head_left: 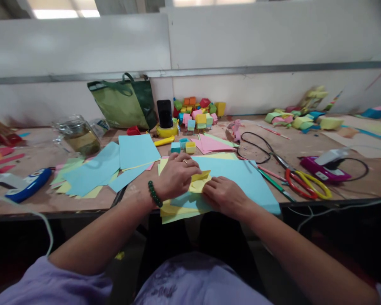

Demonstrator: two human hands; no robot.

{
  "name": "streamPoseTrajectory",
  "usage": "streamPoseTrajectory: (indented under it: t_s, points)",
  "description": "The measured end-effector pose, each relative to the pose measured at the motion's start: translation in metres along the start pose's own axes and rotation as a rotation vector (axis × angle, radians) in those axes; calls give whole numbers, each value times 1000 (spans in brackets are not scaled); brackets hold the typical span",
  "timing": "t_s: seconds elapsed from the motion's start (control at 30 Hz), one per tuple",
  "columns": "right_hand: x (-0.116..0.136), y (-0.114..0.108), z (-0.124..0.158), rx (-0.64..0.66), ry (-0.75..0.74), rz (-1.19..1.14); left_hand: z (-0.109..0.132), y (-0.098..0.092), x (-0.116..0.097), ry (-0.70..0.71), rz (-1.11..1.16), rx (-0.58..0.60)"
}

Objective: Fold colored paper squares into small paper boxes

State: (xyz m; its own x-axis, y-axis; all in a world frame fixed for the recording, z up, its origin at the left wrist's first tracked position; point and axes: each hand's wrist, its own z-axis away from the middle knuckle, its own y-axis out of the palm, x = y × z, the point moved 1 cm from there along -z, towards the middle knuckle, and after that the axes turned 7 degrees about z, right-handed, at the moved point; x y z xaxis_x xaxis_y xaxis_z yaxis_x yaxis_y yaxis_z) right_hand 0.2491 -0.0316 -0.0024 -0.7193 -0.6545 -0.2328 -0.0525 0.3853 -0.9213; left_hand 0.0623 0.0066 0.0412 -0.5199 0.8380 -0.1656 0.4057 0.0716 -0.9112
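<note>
Both my hands work a small piece of yellow paper (200, 181) at the near edge of the wooden table (307, 146). My left hand (177, 176), with a ring and a green bead bracelet, is closed over the paper's left side, pressing a fold. My right hand (225, 195) pinches the paper's right side with its fingers curled. The yellow piece lies on a large light blue sheet (244, 178), which rests on more yellow sheets (174, 212) overhanging the table edge.
Loose blue sheets (114, 165) lie to the left, pink sheets (212, 143) behind. Red-and-yellow scissors (305, 182), a pencil (274, 182) and a purple device (325, 171) are on the right. Folded paper cubes (198, 112), a phone (164, 113), a green bag (123, 103) and a jar (78, 135) stand at the back.
</note>
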Motion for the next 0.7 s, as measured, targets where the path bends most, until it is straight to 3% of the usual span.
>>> streamPoseTrajectory:
  t_s: [0.07, 0.17, 0.27, 0.37, 0.47, 0.57, 0.7]
  points:
    - [4, -1, -2, -5, 18, 7, 7, -4, -17, 23, 28, 10]
    - [9, -3, -1, -14, 83, 15, 19, 5, -26, -36, -29, 96]
    - [11, -5, 2, 20, 108, -47, 30, 22, -18, -91, -16, 138]
    - [3, -5, 7, 66, 159, -207, 36, 32, -6, -203, 117, 69]
    - [-13, -1, 10, 95, 305, -445, 36, 34, 1, -339, 266, 42]
    - [-22, 5, 10, 148, 488, -615, 33, 33, 3, -475, 311, 97]
    - [-20, 6, 4, 204, 717, -512, 31, 33, 0, -595, 190, 100]
